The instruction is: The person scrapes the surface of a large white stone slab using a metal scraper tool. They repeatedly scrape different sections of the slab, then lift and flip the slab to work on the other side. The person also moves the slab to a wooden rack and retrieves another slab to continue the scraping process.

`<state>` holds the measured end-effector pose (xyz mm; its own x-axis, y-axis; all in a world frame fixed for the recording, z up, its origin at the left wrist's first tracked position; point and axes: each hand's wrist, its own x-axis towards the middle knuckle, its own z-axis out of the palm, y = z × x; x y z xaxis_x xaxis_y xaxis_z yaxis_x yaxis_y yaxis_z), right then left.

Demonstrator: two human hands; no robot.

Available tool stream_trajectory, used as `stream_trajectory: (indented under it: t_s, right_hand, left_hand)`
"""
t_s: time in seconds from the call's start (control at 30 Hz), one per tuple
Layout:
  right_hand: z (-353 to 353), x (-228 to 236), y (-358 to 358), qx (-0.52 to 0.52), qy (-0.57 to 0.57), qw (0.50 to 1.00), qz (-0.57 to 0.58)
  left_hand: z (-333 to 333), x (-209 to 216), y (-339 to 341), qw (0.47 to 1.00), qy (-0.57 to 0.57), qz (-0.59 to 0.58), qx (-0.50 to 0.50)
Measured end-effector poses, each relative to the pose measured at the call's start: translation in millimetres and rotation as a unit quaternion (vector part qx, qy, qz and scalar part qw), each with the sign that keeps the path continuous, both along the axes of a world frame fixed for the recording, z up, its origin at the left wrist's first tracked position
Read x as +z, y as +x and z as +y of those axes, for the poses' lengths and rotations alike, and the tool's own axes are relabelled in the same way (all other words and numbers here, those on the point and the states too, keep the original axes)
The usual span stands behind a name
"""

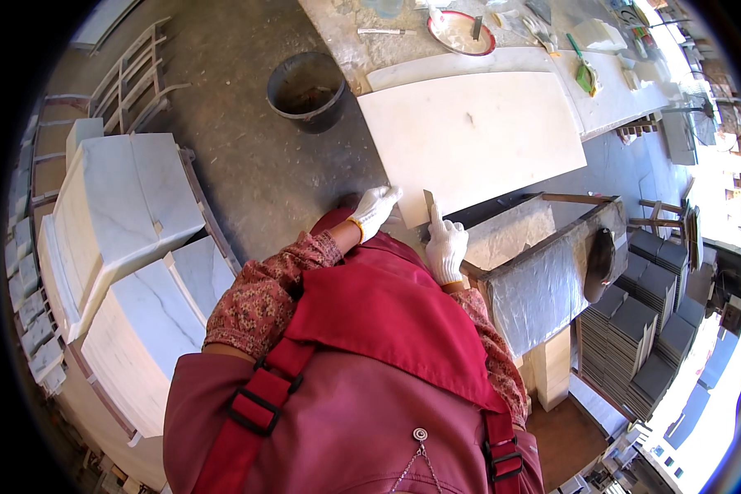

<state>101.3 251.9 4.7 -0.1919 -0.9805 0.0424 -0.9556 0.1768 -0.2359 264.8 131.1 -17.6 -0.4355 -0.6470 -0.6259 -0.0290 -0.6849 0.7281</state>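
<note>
A large white stone slab point(477, 132) lies on the worktable, its near left corner pointing at me. My left hand point(375, 212), in a white knit glove, is closed at the slab's left edge near that corner, fingertips against the edge. My right hand point(447, 247), gloved alike, grips a thin, flat metal scraper blade point(428, 198). The index finger is stretched along the blade, which meets the slab's near edge. The rest of the tool is hidden in the palm.
A black bucket point(307, 92) stands on the floor left of the table. A red-rimmed bowl point(461, 33) of pale paste and a green brush point(584, 76) lie farther back. An open plastic-covered box point(543, 280) stands right; stacked marble slabs point(136, 198) left; grey tiles point(634, 317) far right.
</note>
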Motion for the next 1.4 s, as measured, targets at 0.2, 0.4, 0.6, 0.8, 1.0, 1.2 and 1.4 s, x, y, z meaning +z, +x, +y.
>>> stream_trajectory:
  t_s: [0.2, 0.4, 0.6, 0.8, 1.0, 1.2, 1.4]
  right_hand:
    - [2.2, 5.8, -3.6, 0.013, 0.022, 1.0, -0.006]
    - [-27.9, 9.2, -6.2, 0.004, -0.058, 0.998, -0.001]
    - [-18.7, 11.1, 4.8, 0.002, 0.007, 1.0, 0.031]
    - [-3.5, 11.9, 5.8, 0.028, 0.002, 0.999, 0.034]
    - [-15.2, 17.7, -3.8, -0.015, -0.086, 0.993, -0.085]
    - [-19.7, 15.3, 7.2, -0.029, 0.016, 0.998, 0.05]
    - [-30.1, 17.0, 6.3, -0.076, -0.019, 0.995, 0.064]
  left_hand:
    - [-4.4, -1.9, 1.9, 1.0, 0.007, -0.01, -0.02]
    - [-7.5, 11.0, 4.0, 0.997, -0.043, -0.029, -0.049]
    - [-2.4, 14.8, 2.6, 0.999, -0.007, -0.034, -0.019]
    - [-5.3, 2.0, 4.9, 0.998, -0.02, -0.032, -0.045]
    - [-4.1, 4.0, 3.1, 0.998, -0.02, -0.04, -0.04]
    - [-2.4, -6.5, 5.0, 0.997, -0.047, -0.059, -0.036]
    - [-2.3, -1.9, 6.4, 0.993, -0.061, -0.094, -0.041]
